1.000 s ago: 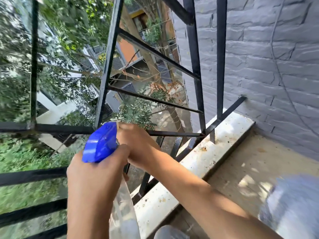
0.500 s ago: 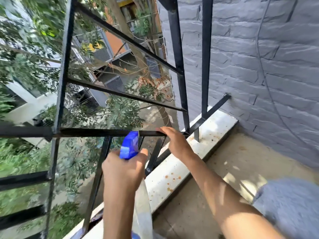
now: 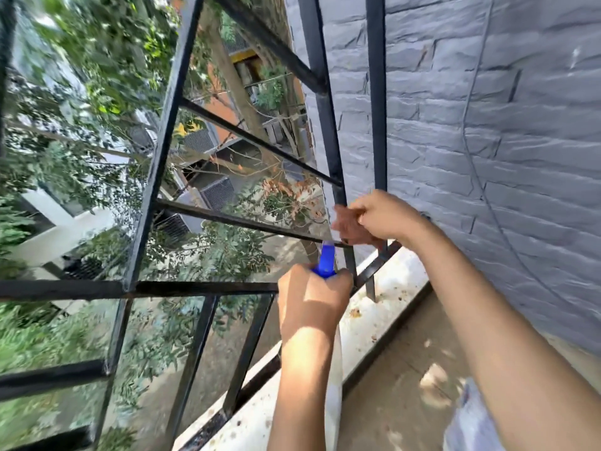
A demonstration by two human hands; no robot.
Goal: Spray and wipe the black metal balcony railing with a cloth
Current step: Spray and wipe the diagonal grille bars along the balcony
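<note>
The black metal railing [image 3: 156, 177] fills the left and centre of the view, built of upright posts, slanted crossbars and one horizontal rail; it serves as the reference for all positions below. The left hand [image 3: 312, 304] is clenched around the neck of a spray bottle [image 3: 326, 260], just inboard of the horizontal rail, near where the rail meets a corner post; the blue spray head projects above the knuckles and reaches up to the lowest slanted crossbar; the clear bottle body [image 3: 335, 395] hangs below the wrist, in front of the ledge, and is blurred. The right hand [image 3: 377, 219] sits above and to the right of the left hand, at the junction of the corner post and the lowest slanted crossbar; its fingers [image 3: 349, 227] are curled around the railing at that junction, and the grip is closed on the metal; whether a cloth is held inside it cannot be told, since no cloth is clearly visible. The two hands are near each other but apart. A pale stone ledge [image 3: 387, 288], speckled with brown debris, runs beneath the foot of the railing; the balcony floor [image 3: 406, 369] lies on the inboard side of the ledge; a grey brick-textured wall [image 3: 487, 157] stands to the right of the railing, with one post close against it; trees and buildings show through the bars on the outboard side.
</note>
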